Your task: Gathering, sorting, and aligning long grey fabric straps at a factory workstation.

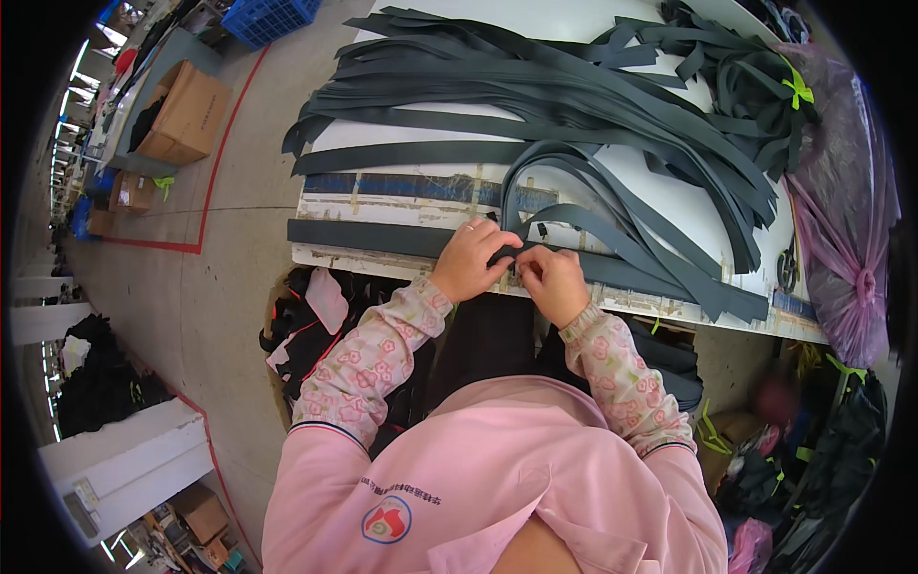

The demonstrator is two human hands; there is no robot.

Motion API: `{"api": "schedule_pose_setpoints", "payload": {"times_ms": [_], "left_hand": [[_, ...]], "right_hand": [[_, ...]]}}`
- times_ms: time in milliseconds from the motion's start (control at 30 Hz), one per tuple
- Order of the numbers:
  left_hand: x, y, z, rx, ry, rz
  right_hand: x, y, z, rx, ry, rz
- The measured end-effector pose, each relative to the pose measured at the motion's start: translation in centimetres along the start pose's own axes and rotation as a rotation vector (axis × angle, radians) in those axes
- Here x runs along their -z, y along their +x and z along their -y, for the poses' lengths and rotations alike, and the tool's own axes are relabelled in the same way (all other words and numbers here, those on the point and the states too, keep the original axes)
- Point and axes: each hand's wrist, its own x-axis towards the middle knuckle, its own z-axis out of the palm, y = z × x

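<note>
My left hand and my right hand meet at the near edge of a white table. Both pinch the same dark grey fabric strip, which lies along that edge and runs off to the left. The fingertips of the two hands almost touch over the strip. A big heap of similar long grey strips is spread over the table behind my hands. A few of them loop down to a spot just past my right hand.
A pink plastic bag, tied shut, lies at the table's right end. Dark garments fill a box under the table on the left. A cardboard box and a blue crate stand across the aisle floor.
</note>
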Motion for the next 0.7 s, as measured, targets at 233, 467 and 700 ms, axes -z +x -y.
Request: {"api": "schedule_pose_setpoints", "payload": {"times_ms": [233, 467, 700], "left_hand": [[-0.1, 0.1, -0.2, 0.005, -0.005, 0.041], [0.3, 0.1, -0.1, 0.018, -0.009, 0.033], [0.2, 0.5, -0.6, 0.027, -0.011, 0.074]], "right_hand": [[7.6, -2.8, -4.5, -0.321, 0.358, -0.067], [13.8, -6.9, -9.3, -0.342, 0.144, -0.116], [13.3, -7.5, -9.0, -0.266, 0.001, -0.107]]}}
